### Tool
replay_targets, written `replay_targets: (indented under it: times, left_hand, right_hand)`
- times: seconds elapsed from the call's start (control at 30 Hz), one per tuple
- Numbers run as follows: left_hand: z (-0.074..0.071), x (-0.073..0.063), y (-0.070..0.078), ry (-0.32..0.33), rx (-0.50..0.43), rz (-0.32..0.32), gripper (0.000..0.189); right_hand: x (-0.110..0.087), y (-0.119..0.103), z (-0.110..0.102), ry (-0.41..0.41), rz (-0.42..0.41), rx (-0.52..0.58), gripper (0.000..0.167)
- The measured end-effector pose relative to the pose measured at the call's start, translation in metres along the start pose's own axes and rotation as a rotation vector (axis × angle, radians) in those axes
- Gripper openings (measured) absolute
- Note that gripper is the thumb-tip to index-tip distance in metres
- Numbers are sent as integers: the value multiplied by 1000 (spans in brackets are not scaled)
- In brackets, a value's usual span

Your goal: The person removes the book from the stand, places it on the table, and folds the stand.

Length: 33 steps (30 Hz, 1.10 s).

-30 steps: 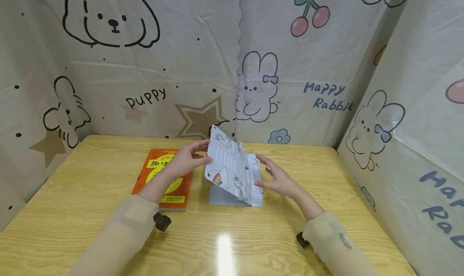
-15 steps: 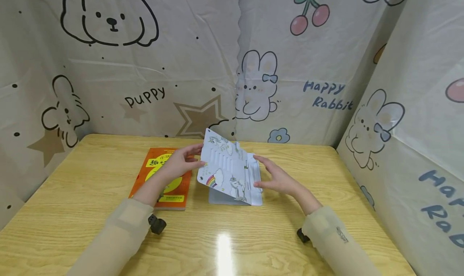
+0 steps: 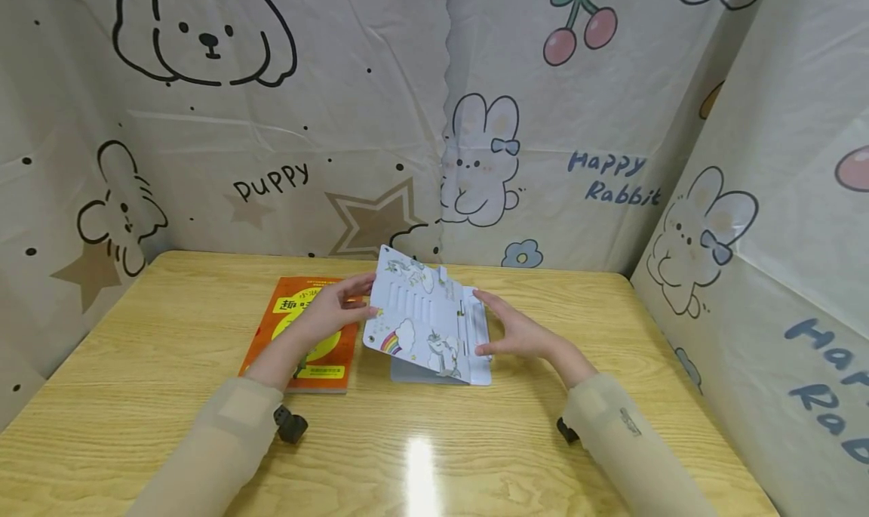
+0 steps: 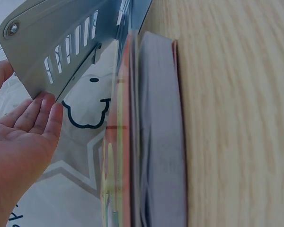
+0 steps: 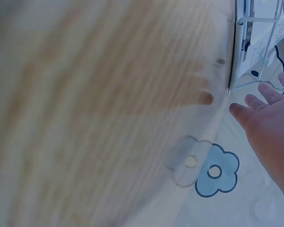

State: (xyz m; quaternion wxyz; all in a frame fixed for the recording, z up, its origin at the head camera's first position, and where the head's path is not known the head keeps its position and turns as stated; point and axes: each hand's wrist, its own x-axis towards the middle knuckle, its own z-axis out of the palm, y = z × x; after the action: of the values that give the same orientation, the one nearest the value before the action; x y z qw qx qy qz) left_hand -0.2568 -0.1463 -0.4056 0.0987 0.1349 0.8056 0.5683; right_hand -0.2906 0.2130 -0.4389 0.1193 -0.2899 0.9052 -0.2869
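Note:
A white folding book stand (image 3: 414,317) with unicorn and rainbow prints and a row of slots rests on the table. Its printed panel is tilted up over a flat base. My left hand (image 3: 326,313) pinches the panel's free left edge between thumb and fingers; in the left wrist view the fingertips lie under the slotted panel (image 4: 61,52). On the other side, my right hand (image 3: 519,332) has its fingers and thumb spread at the stand's right edge. A wire piece (image 5: 260,20) shows on the stand in the right wrist view.
An orange and yellow book (image 3: 261,343) lies left of the stand, partly under my left forearm. The wooden table (image 3: 489,449) is bordered by printed cloth (image 3: 380,124) at the back and sides. Each wrist carries a small black camera (image 3: 292,426).
My left hand has moved left and slightly down with the panel's edge, so the panel leans lower over the base. The right hand has stayed at the right edge, nearly still.

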Motion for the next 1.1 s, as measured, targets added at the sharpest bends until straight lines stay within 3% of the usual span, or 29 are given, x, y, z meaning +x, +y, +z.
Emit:
replay_targets:
  times: [0.27, 0.57, 1.1]
  left_hand:
    - [-2, 4, -17, -10, -36, 7, 71]
    - [-3, 1, -21, -5, -2, -24, 71]
    - [3, 2, -22, -30, 33, 7, 70]
  right_hand:
    - [10, 4, 2, -52, 18, -5, 109]
    - [14, 5, 2, -48, 7, -25, 108]
    - [9, 11, -4, -43, 15, -69, 110]
